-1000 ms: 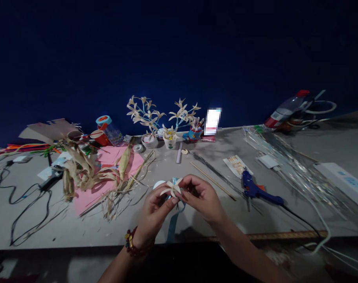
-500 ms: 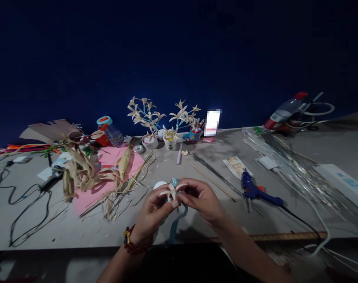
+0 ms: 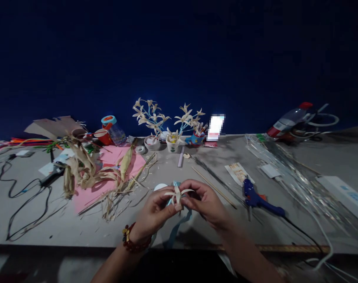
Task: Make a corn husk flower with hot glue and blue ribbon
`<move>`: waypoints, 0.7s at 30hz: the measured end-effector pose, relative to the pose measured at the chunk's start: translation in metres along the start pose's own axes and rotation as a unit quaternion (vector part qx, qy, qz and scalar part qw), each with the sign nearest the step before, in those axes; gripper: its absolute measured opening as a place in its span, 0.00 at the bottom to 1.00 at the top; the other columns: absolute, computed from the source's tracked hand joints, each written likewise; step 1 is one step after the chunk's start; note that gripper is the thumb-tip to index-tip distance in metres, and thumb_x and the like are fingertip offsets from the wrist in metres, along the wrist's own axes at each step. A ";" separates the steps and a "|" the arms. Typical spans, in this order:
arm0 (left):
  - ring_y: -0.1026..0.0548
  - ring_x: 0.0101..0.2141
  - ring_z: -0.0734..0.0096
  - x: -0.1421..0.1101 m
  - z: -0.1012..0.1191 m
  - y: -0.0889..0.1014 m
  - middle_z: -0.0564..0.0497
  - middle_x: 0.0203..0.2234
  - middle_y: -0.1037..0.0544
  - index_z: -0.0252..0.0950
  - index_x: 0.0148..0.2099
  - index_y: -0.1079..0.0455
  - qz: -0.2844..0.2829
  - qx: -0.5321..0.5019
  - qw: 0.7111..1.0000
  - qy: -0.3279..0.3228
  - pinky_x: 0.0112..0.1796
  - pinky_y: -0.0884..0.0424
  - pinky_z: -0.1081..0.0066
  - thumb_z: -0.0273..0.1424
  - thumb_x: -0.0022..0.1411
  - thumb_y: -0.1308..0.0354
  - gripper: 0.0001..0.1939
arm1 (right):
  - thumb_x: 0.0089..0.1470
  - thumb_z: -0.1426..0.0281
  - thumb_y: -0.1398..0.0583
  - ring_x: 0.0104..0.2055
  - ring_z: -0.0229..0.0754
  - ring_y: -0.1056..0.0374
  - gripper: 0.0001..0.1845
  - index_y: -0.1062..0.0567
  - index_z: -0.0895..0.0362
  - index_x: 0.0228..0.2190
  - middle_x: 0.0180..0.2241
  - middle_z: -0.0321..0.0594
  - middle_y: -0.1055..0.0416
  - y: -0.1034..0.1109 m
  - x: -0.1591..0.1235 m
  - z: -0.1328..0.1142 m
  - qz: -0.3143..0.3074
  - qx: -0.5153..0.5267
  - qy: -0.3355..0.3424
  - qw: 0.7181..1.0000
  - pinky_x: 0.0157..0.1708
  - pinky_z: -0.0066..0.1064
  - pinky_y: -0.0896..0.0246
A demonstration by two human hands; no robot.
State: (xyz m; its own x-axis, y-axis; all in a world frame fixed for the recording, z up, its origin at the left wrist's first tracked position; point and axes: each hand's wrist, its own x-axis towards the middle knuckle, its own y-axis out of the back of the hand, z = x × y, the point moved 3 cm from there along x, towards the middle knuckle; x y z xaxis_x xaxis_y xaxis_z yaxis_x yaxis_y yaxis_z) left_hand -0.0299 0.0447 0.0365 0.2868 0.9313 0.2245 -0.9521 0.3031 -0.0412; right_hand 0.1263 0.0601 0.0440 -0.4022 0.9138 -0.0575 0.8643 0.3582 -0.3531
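My left hand [image 3: 155,214] and my right hand [image 3: 204,202] meet above the front of the table, both pinching a small cream husk flower [image 3: 178,193] between fingertips. Its petals fan upward above my fingers. A light blue ribbon [image 3: 179,224] trails down from the flower toward the table edge. A white tape roll [image 3: 160,187] lies just behind my left hand. A beaded bracelet [image 3: 128,240] is on my left wrist.
Dried corn husks [image 3: 87,173] lie on pink paper [image 3: 108,173] at left. A blue glue gun [image 3: 255,196] lies at right, thin sticks [image 3: 213,181] beside it. Finished husk flowers in cups [image 3: 170,127] stand at the back wall. Black cables [image 3: 22,196] loop far left; clear sleeves [image 3: 294,173] lie far right.
The view has shifted slightly, so everything sits a bit lower and to the right. My fingers have turned the flower a little; both hands keep hold of it.
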 end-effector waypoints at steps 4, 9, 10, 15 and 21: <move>0.25 0.38 0.64 0.005 0.005 0.000 0.46 0.35 0.20 0.35 0.37 0.21 -0.030 0.006 1.000 0.001 0.43 0.30 0.68 0.35 0.60 0.35 0.08 | 0.44 0.57 0.27 0.29 0.35 0.37 0.19 0.22 0.56 0.32 0.28 0.35 0.29 0.005 0.001 -0.001 -0.023 -0.005 0.002 1.000 0.29 0.25 0.42; 0.28 0.35 0.66 0.014 0.018 -0.005 0.48 0.30 0.24 0.33 0.32 0.25 -0.075 0.005 0.997 0.028 0.40 0.32 0.69 0.37 0.60 0.36 0.11 | 0.43 0.57 0.28 0.32 0.40 0.36 0.16 0.20 0.56 0.28 0.30 0.37 0.33 0.012 0.004 -0.004 -0.043 -0.024 0.023 0.999 0.31 0.29 0.40; 0.29 0.34 0.67 0.016 0.020 -0.007 0.48 0.29 0.25 0.33 0.30 0.26 -0.086 0.001 0.996 0.035 0.39 0.33 0.69 0.38 0.60 0.36 0.13 | 0.43 0.57 0.28 0.33 0.41 0.35 0.16 0.20 0.55 0.27 0.30 0.38 0.33 0.014 0.005 -0.004 -0.048 -0.029 0.026 0.998 0.32 0.30 0.40; 0.35 0.29 0.73 0.020 0.028 -0.010 0.53 0.25 0.31 0.33 0.29 0.29 -0.126 -0.030 0.989 0.075 0.34 0.37 0.73 0.40 0.59 0.37 0.15 | 0.43 0.57 0.28 0.35 0.44 0.36 0.14 0.20 0.53 0.26 0.30 0.38 0.34 0.017 0.006 -0.005 -0.063 -0.016 0.051 0.997 0.37 0.35 0.39; 0.36 0.28 0.74 0.019 0.029 -0.012 0.55 0.25 0.32 0.33 0.30 0.30 -0.142 -0.070 0.983 0.093 0.34 0.38 0.73 0.38 0.58 0.36 0.14 | 0.42 0.58 0.28 0.32 0.43 0.38 0.14 0.21 0.54 0.24 0.29 0.37 0.36 0.009 0.005 -0.008 -0.071 0.004 0.051 0.996 0.35 0.34 0.40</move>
State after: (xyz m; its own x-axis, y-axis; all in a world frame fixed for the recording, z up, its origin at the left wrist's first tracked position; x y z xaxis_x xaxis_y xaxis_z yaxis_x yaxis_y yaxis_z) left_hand -0.0161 0.0531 0.0695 0.5665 0.8215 0.0648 -0.8100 0.5695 -0.1400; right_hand 0.1350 0.0692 0.0479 -0.4872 0.8689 0.0881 0.7983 0.4839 -0.3585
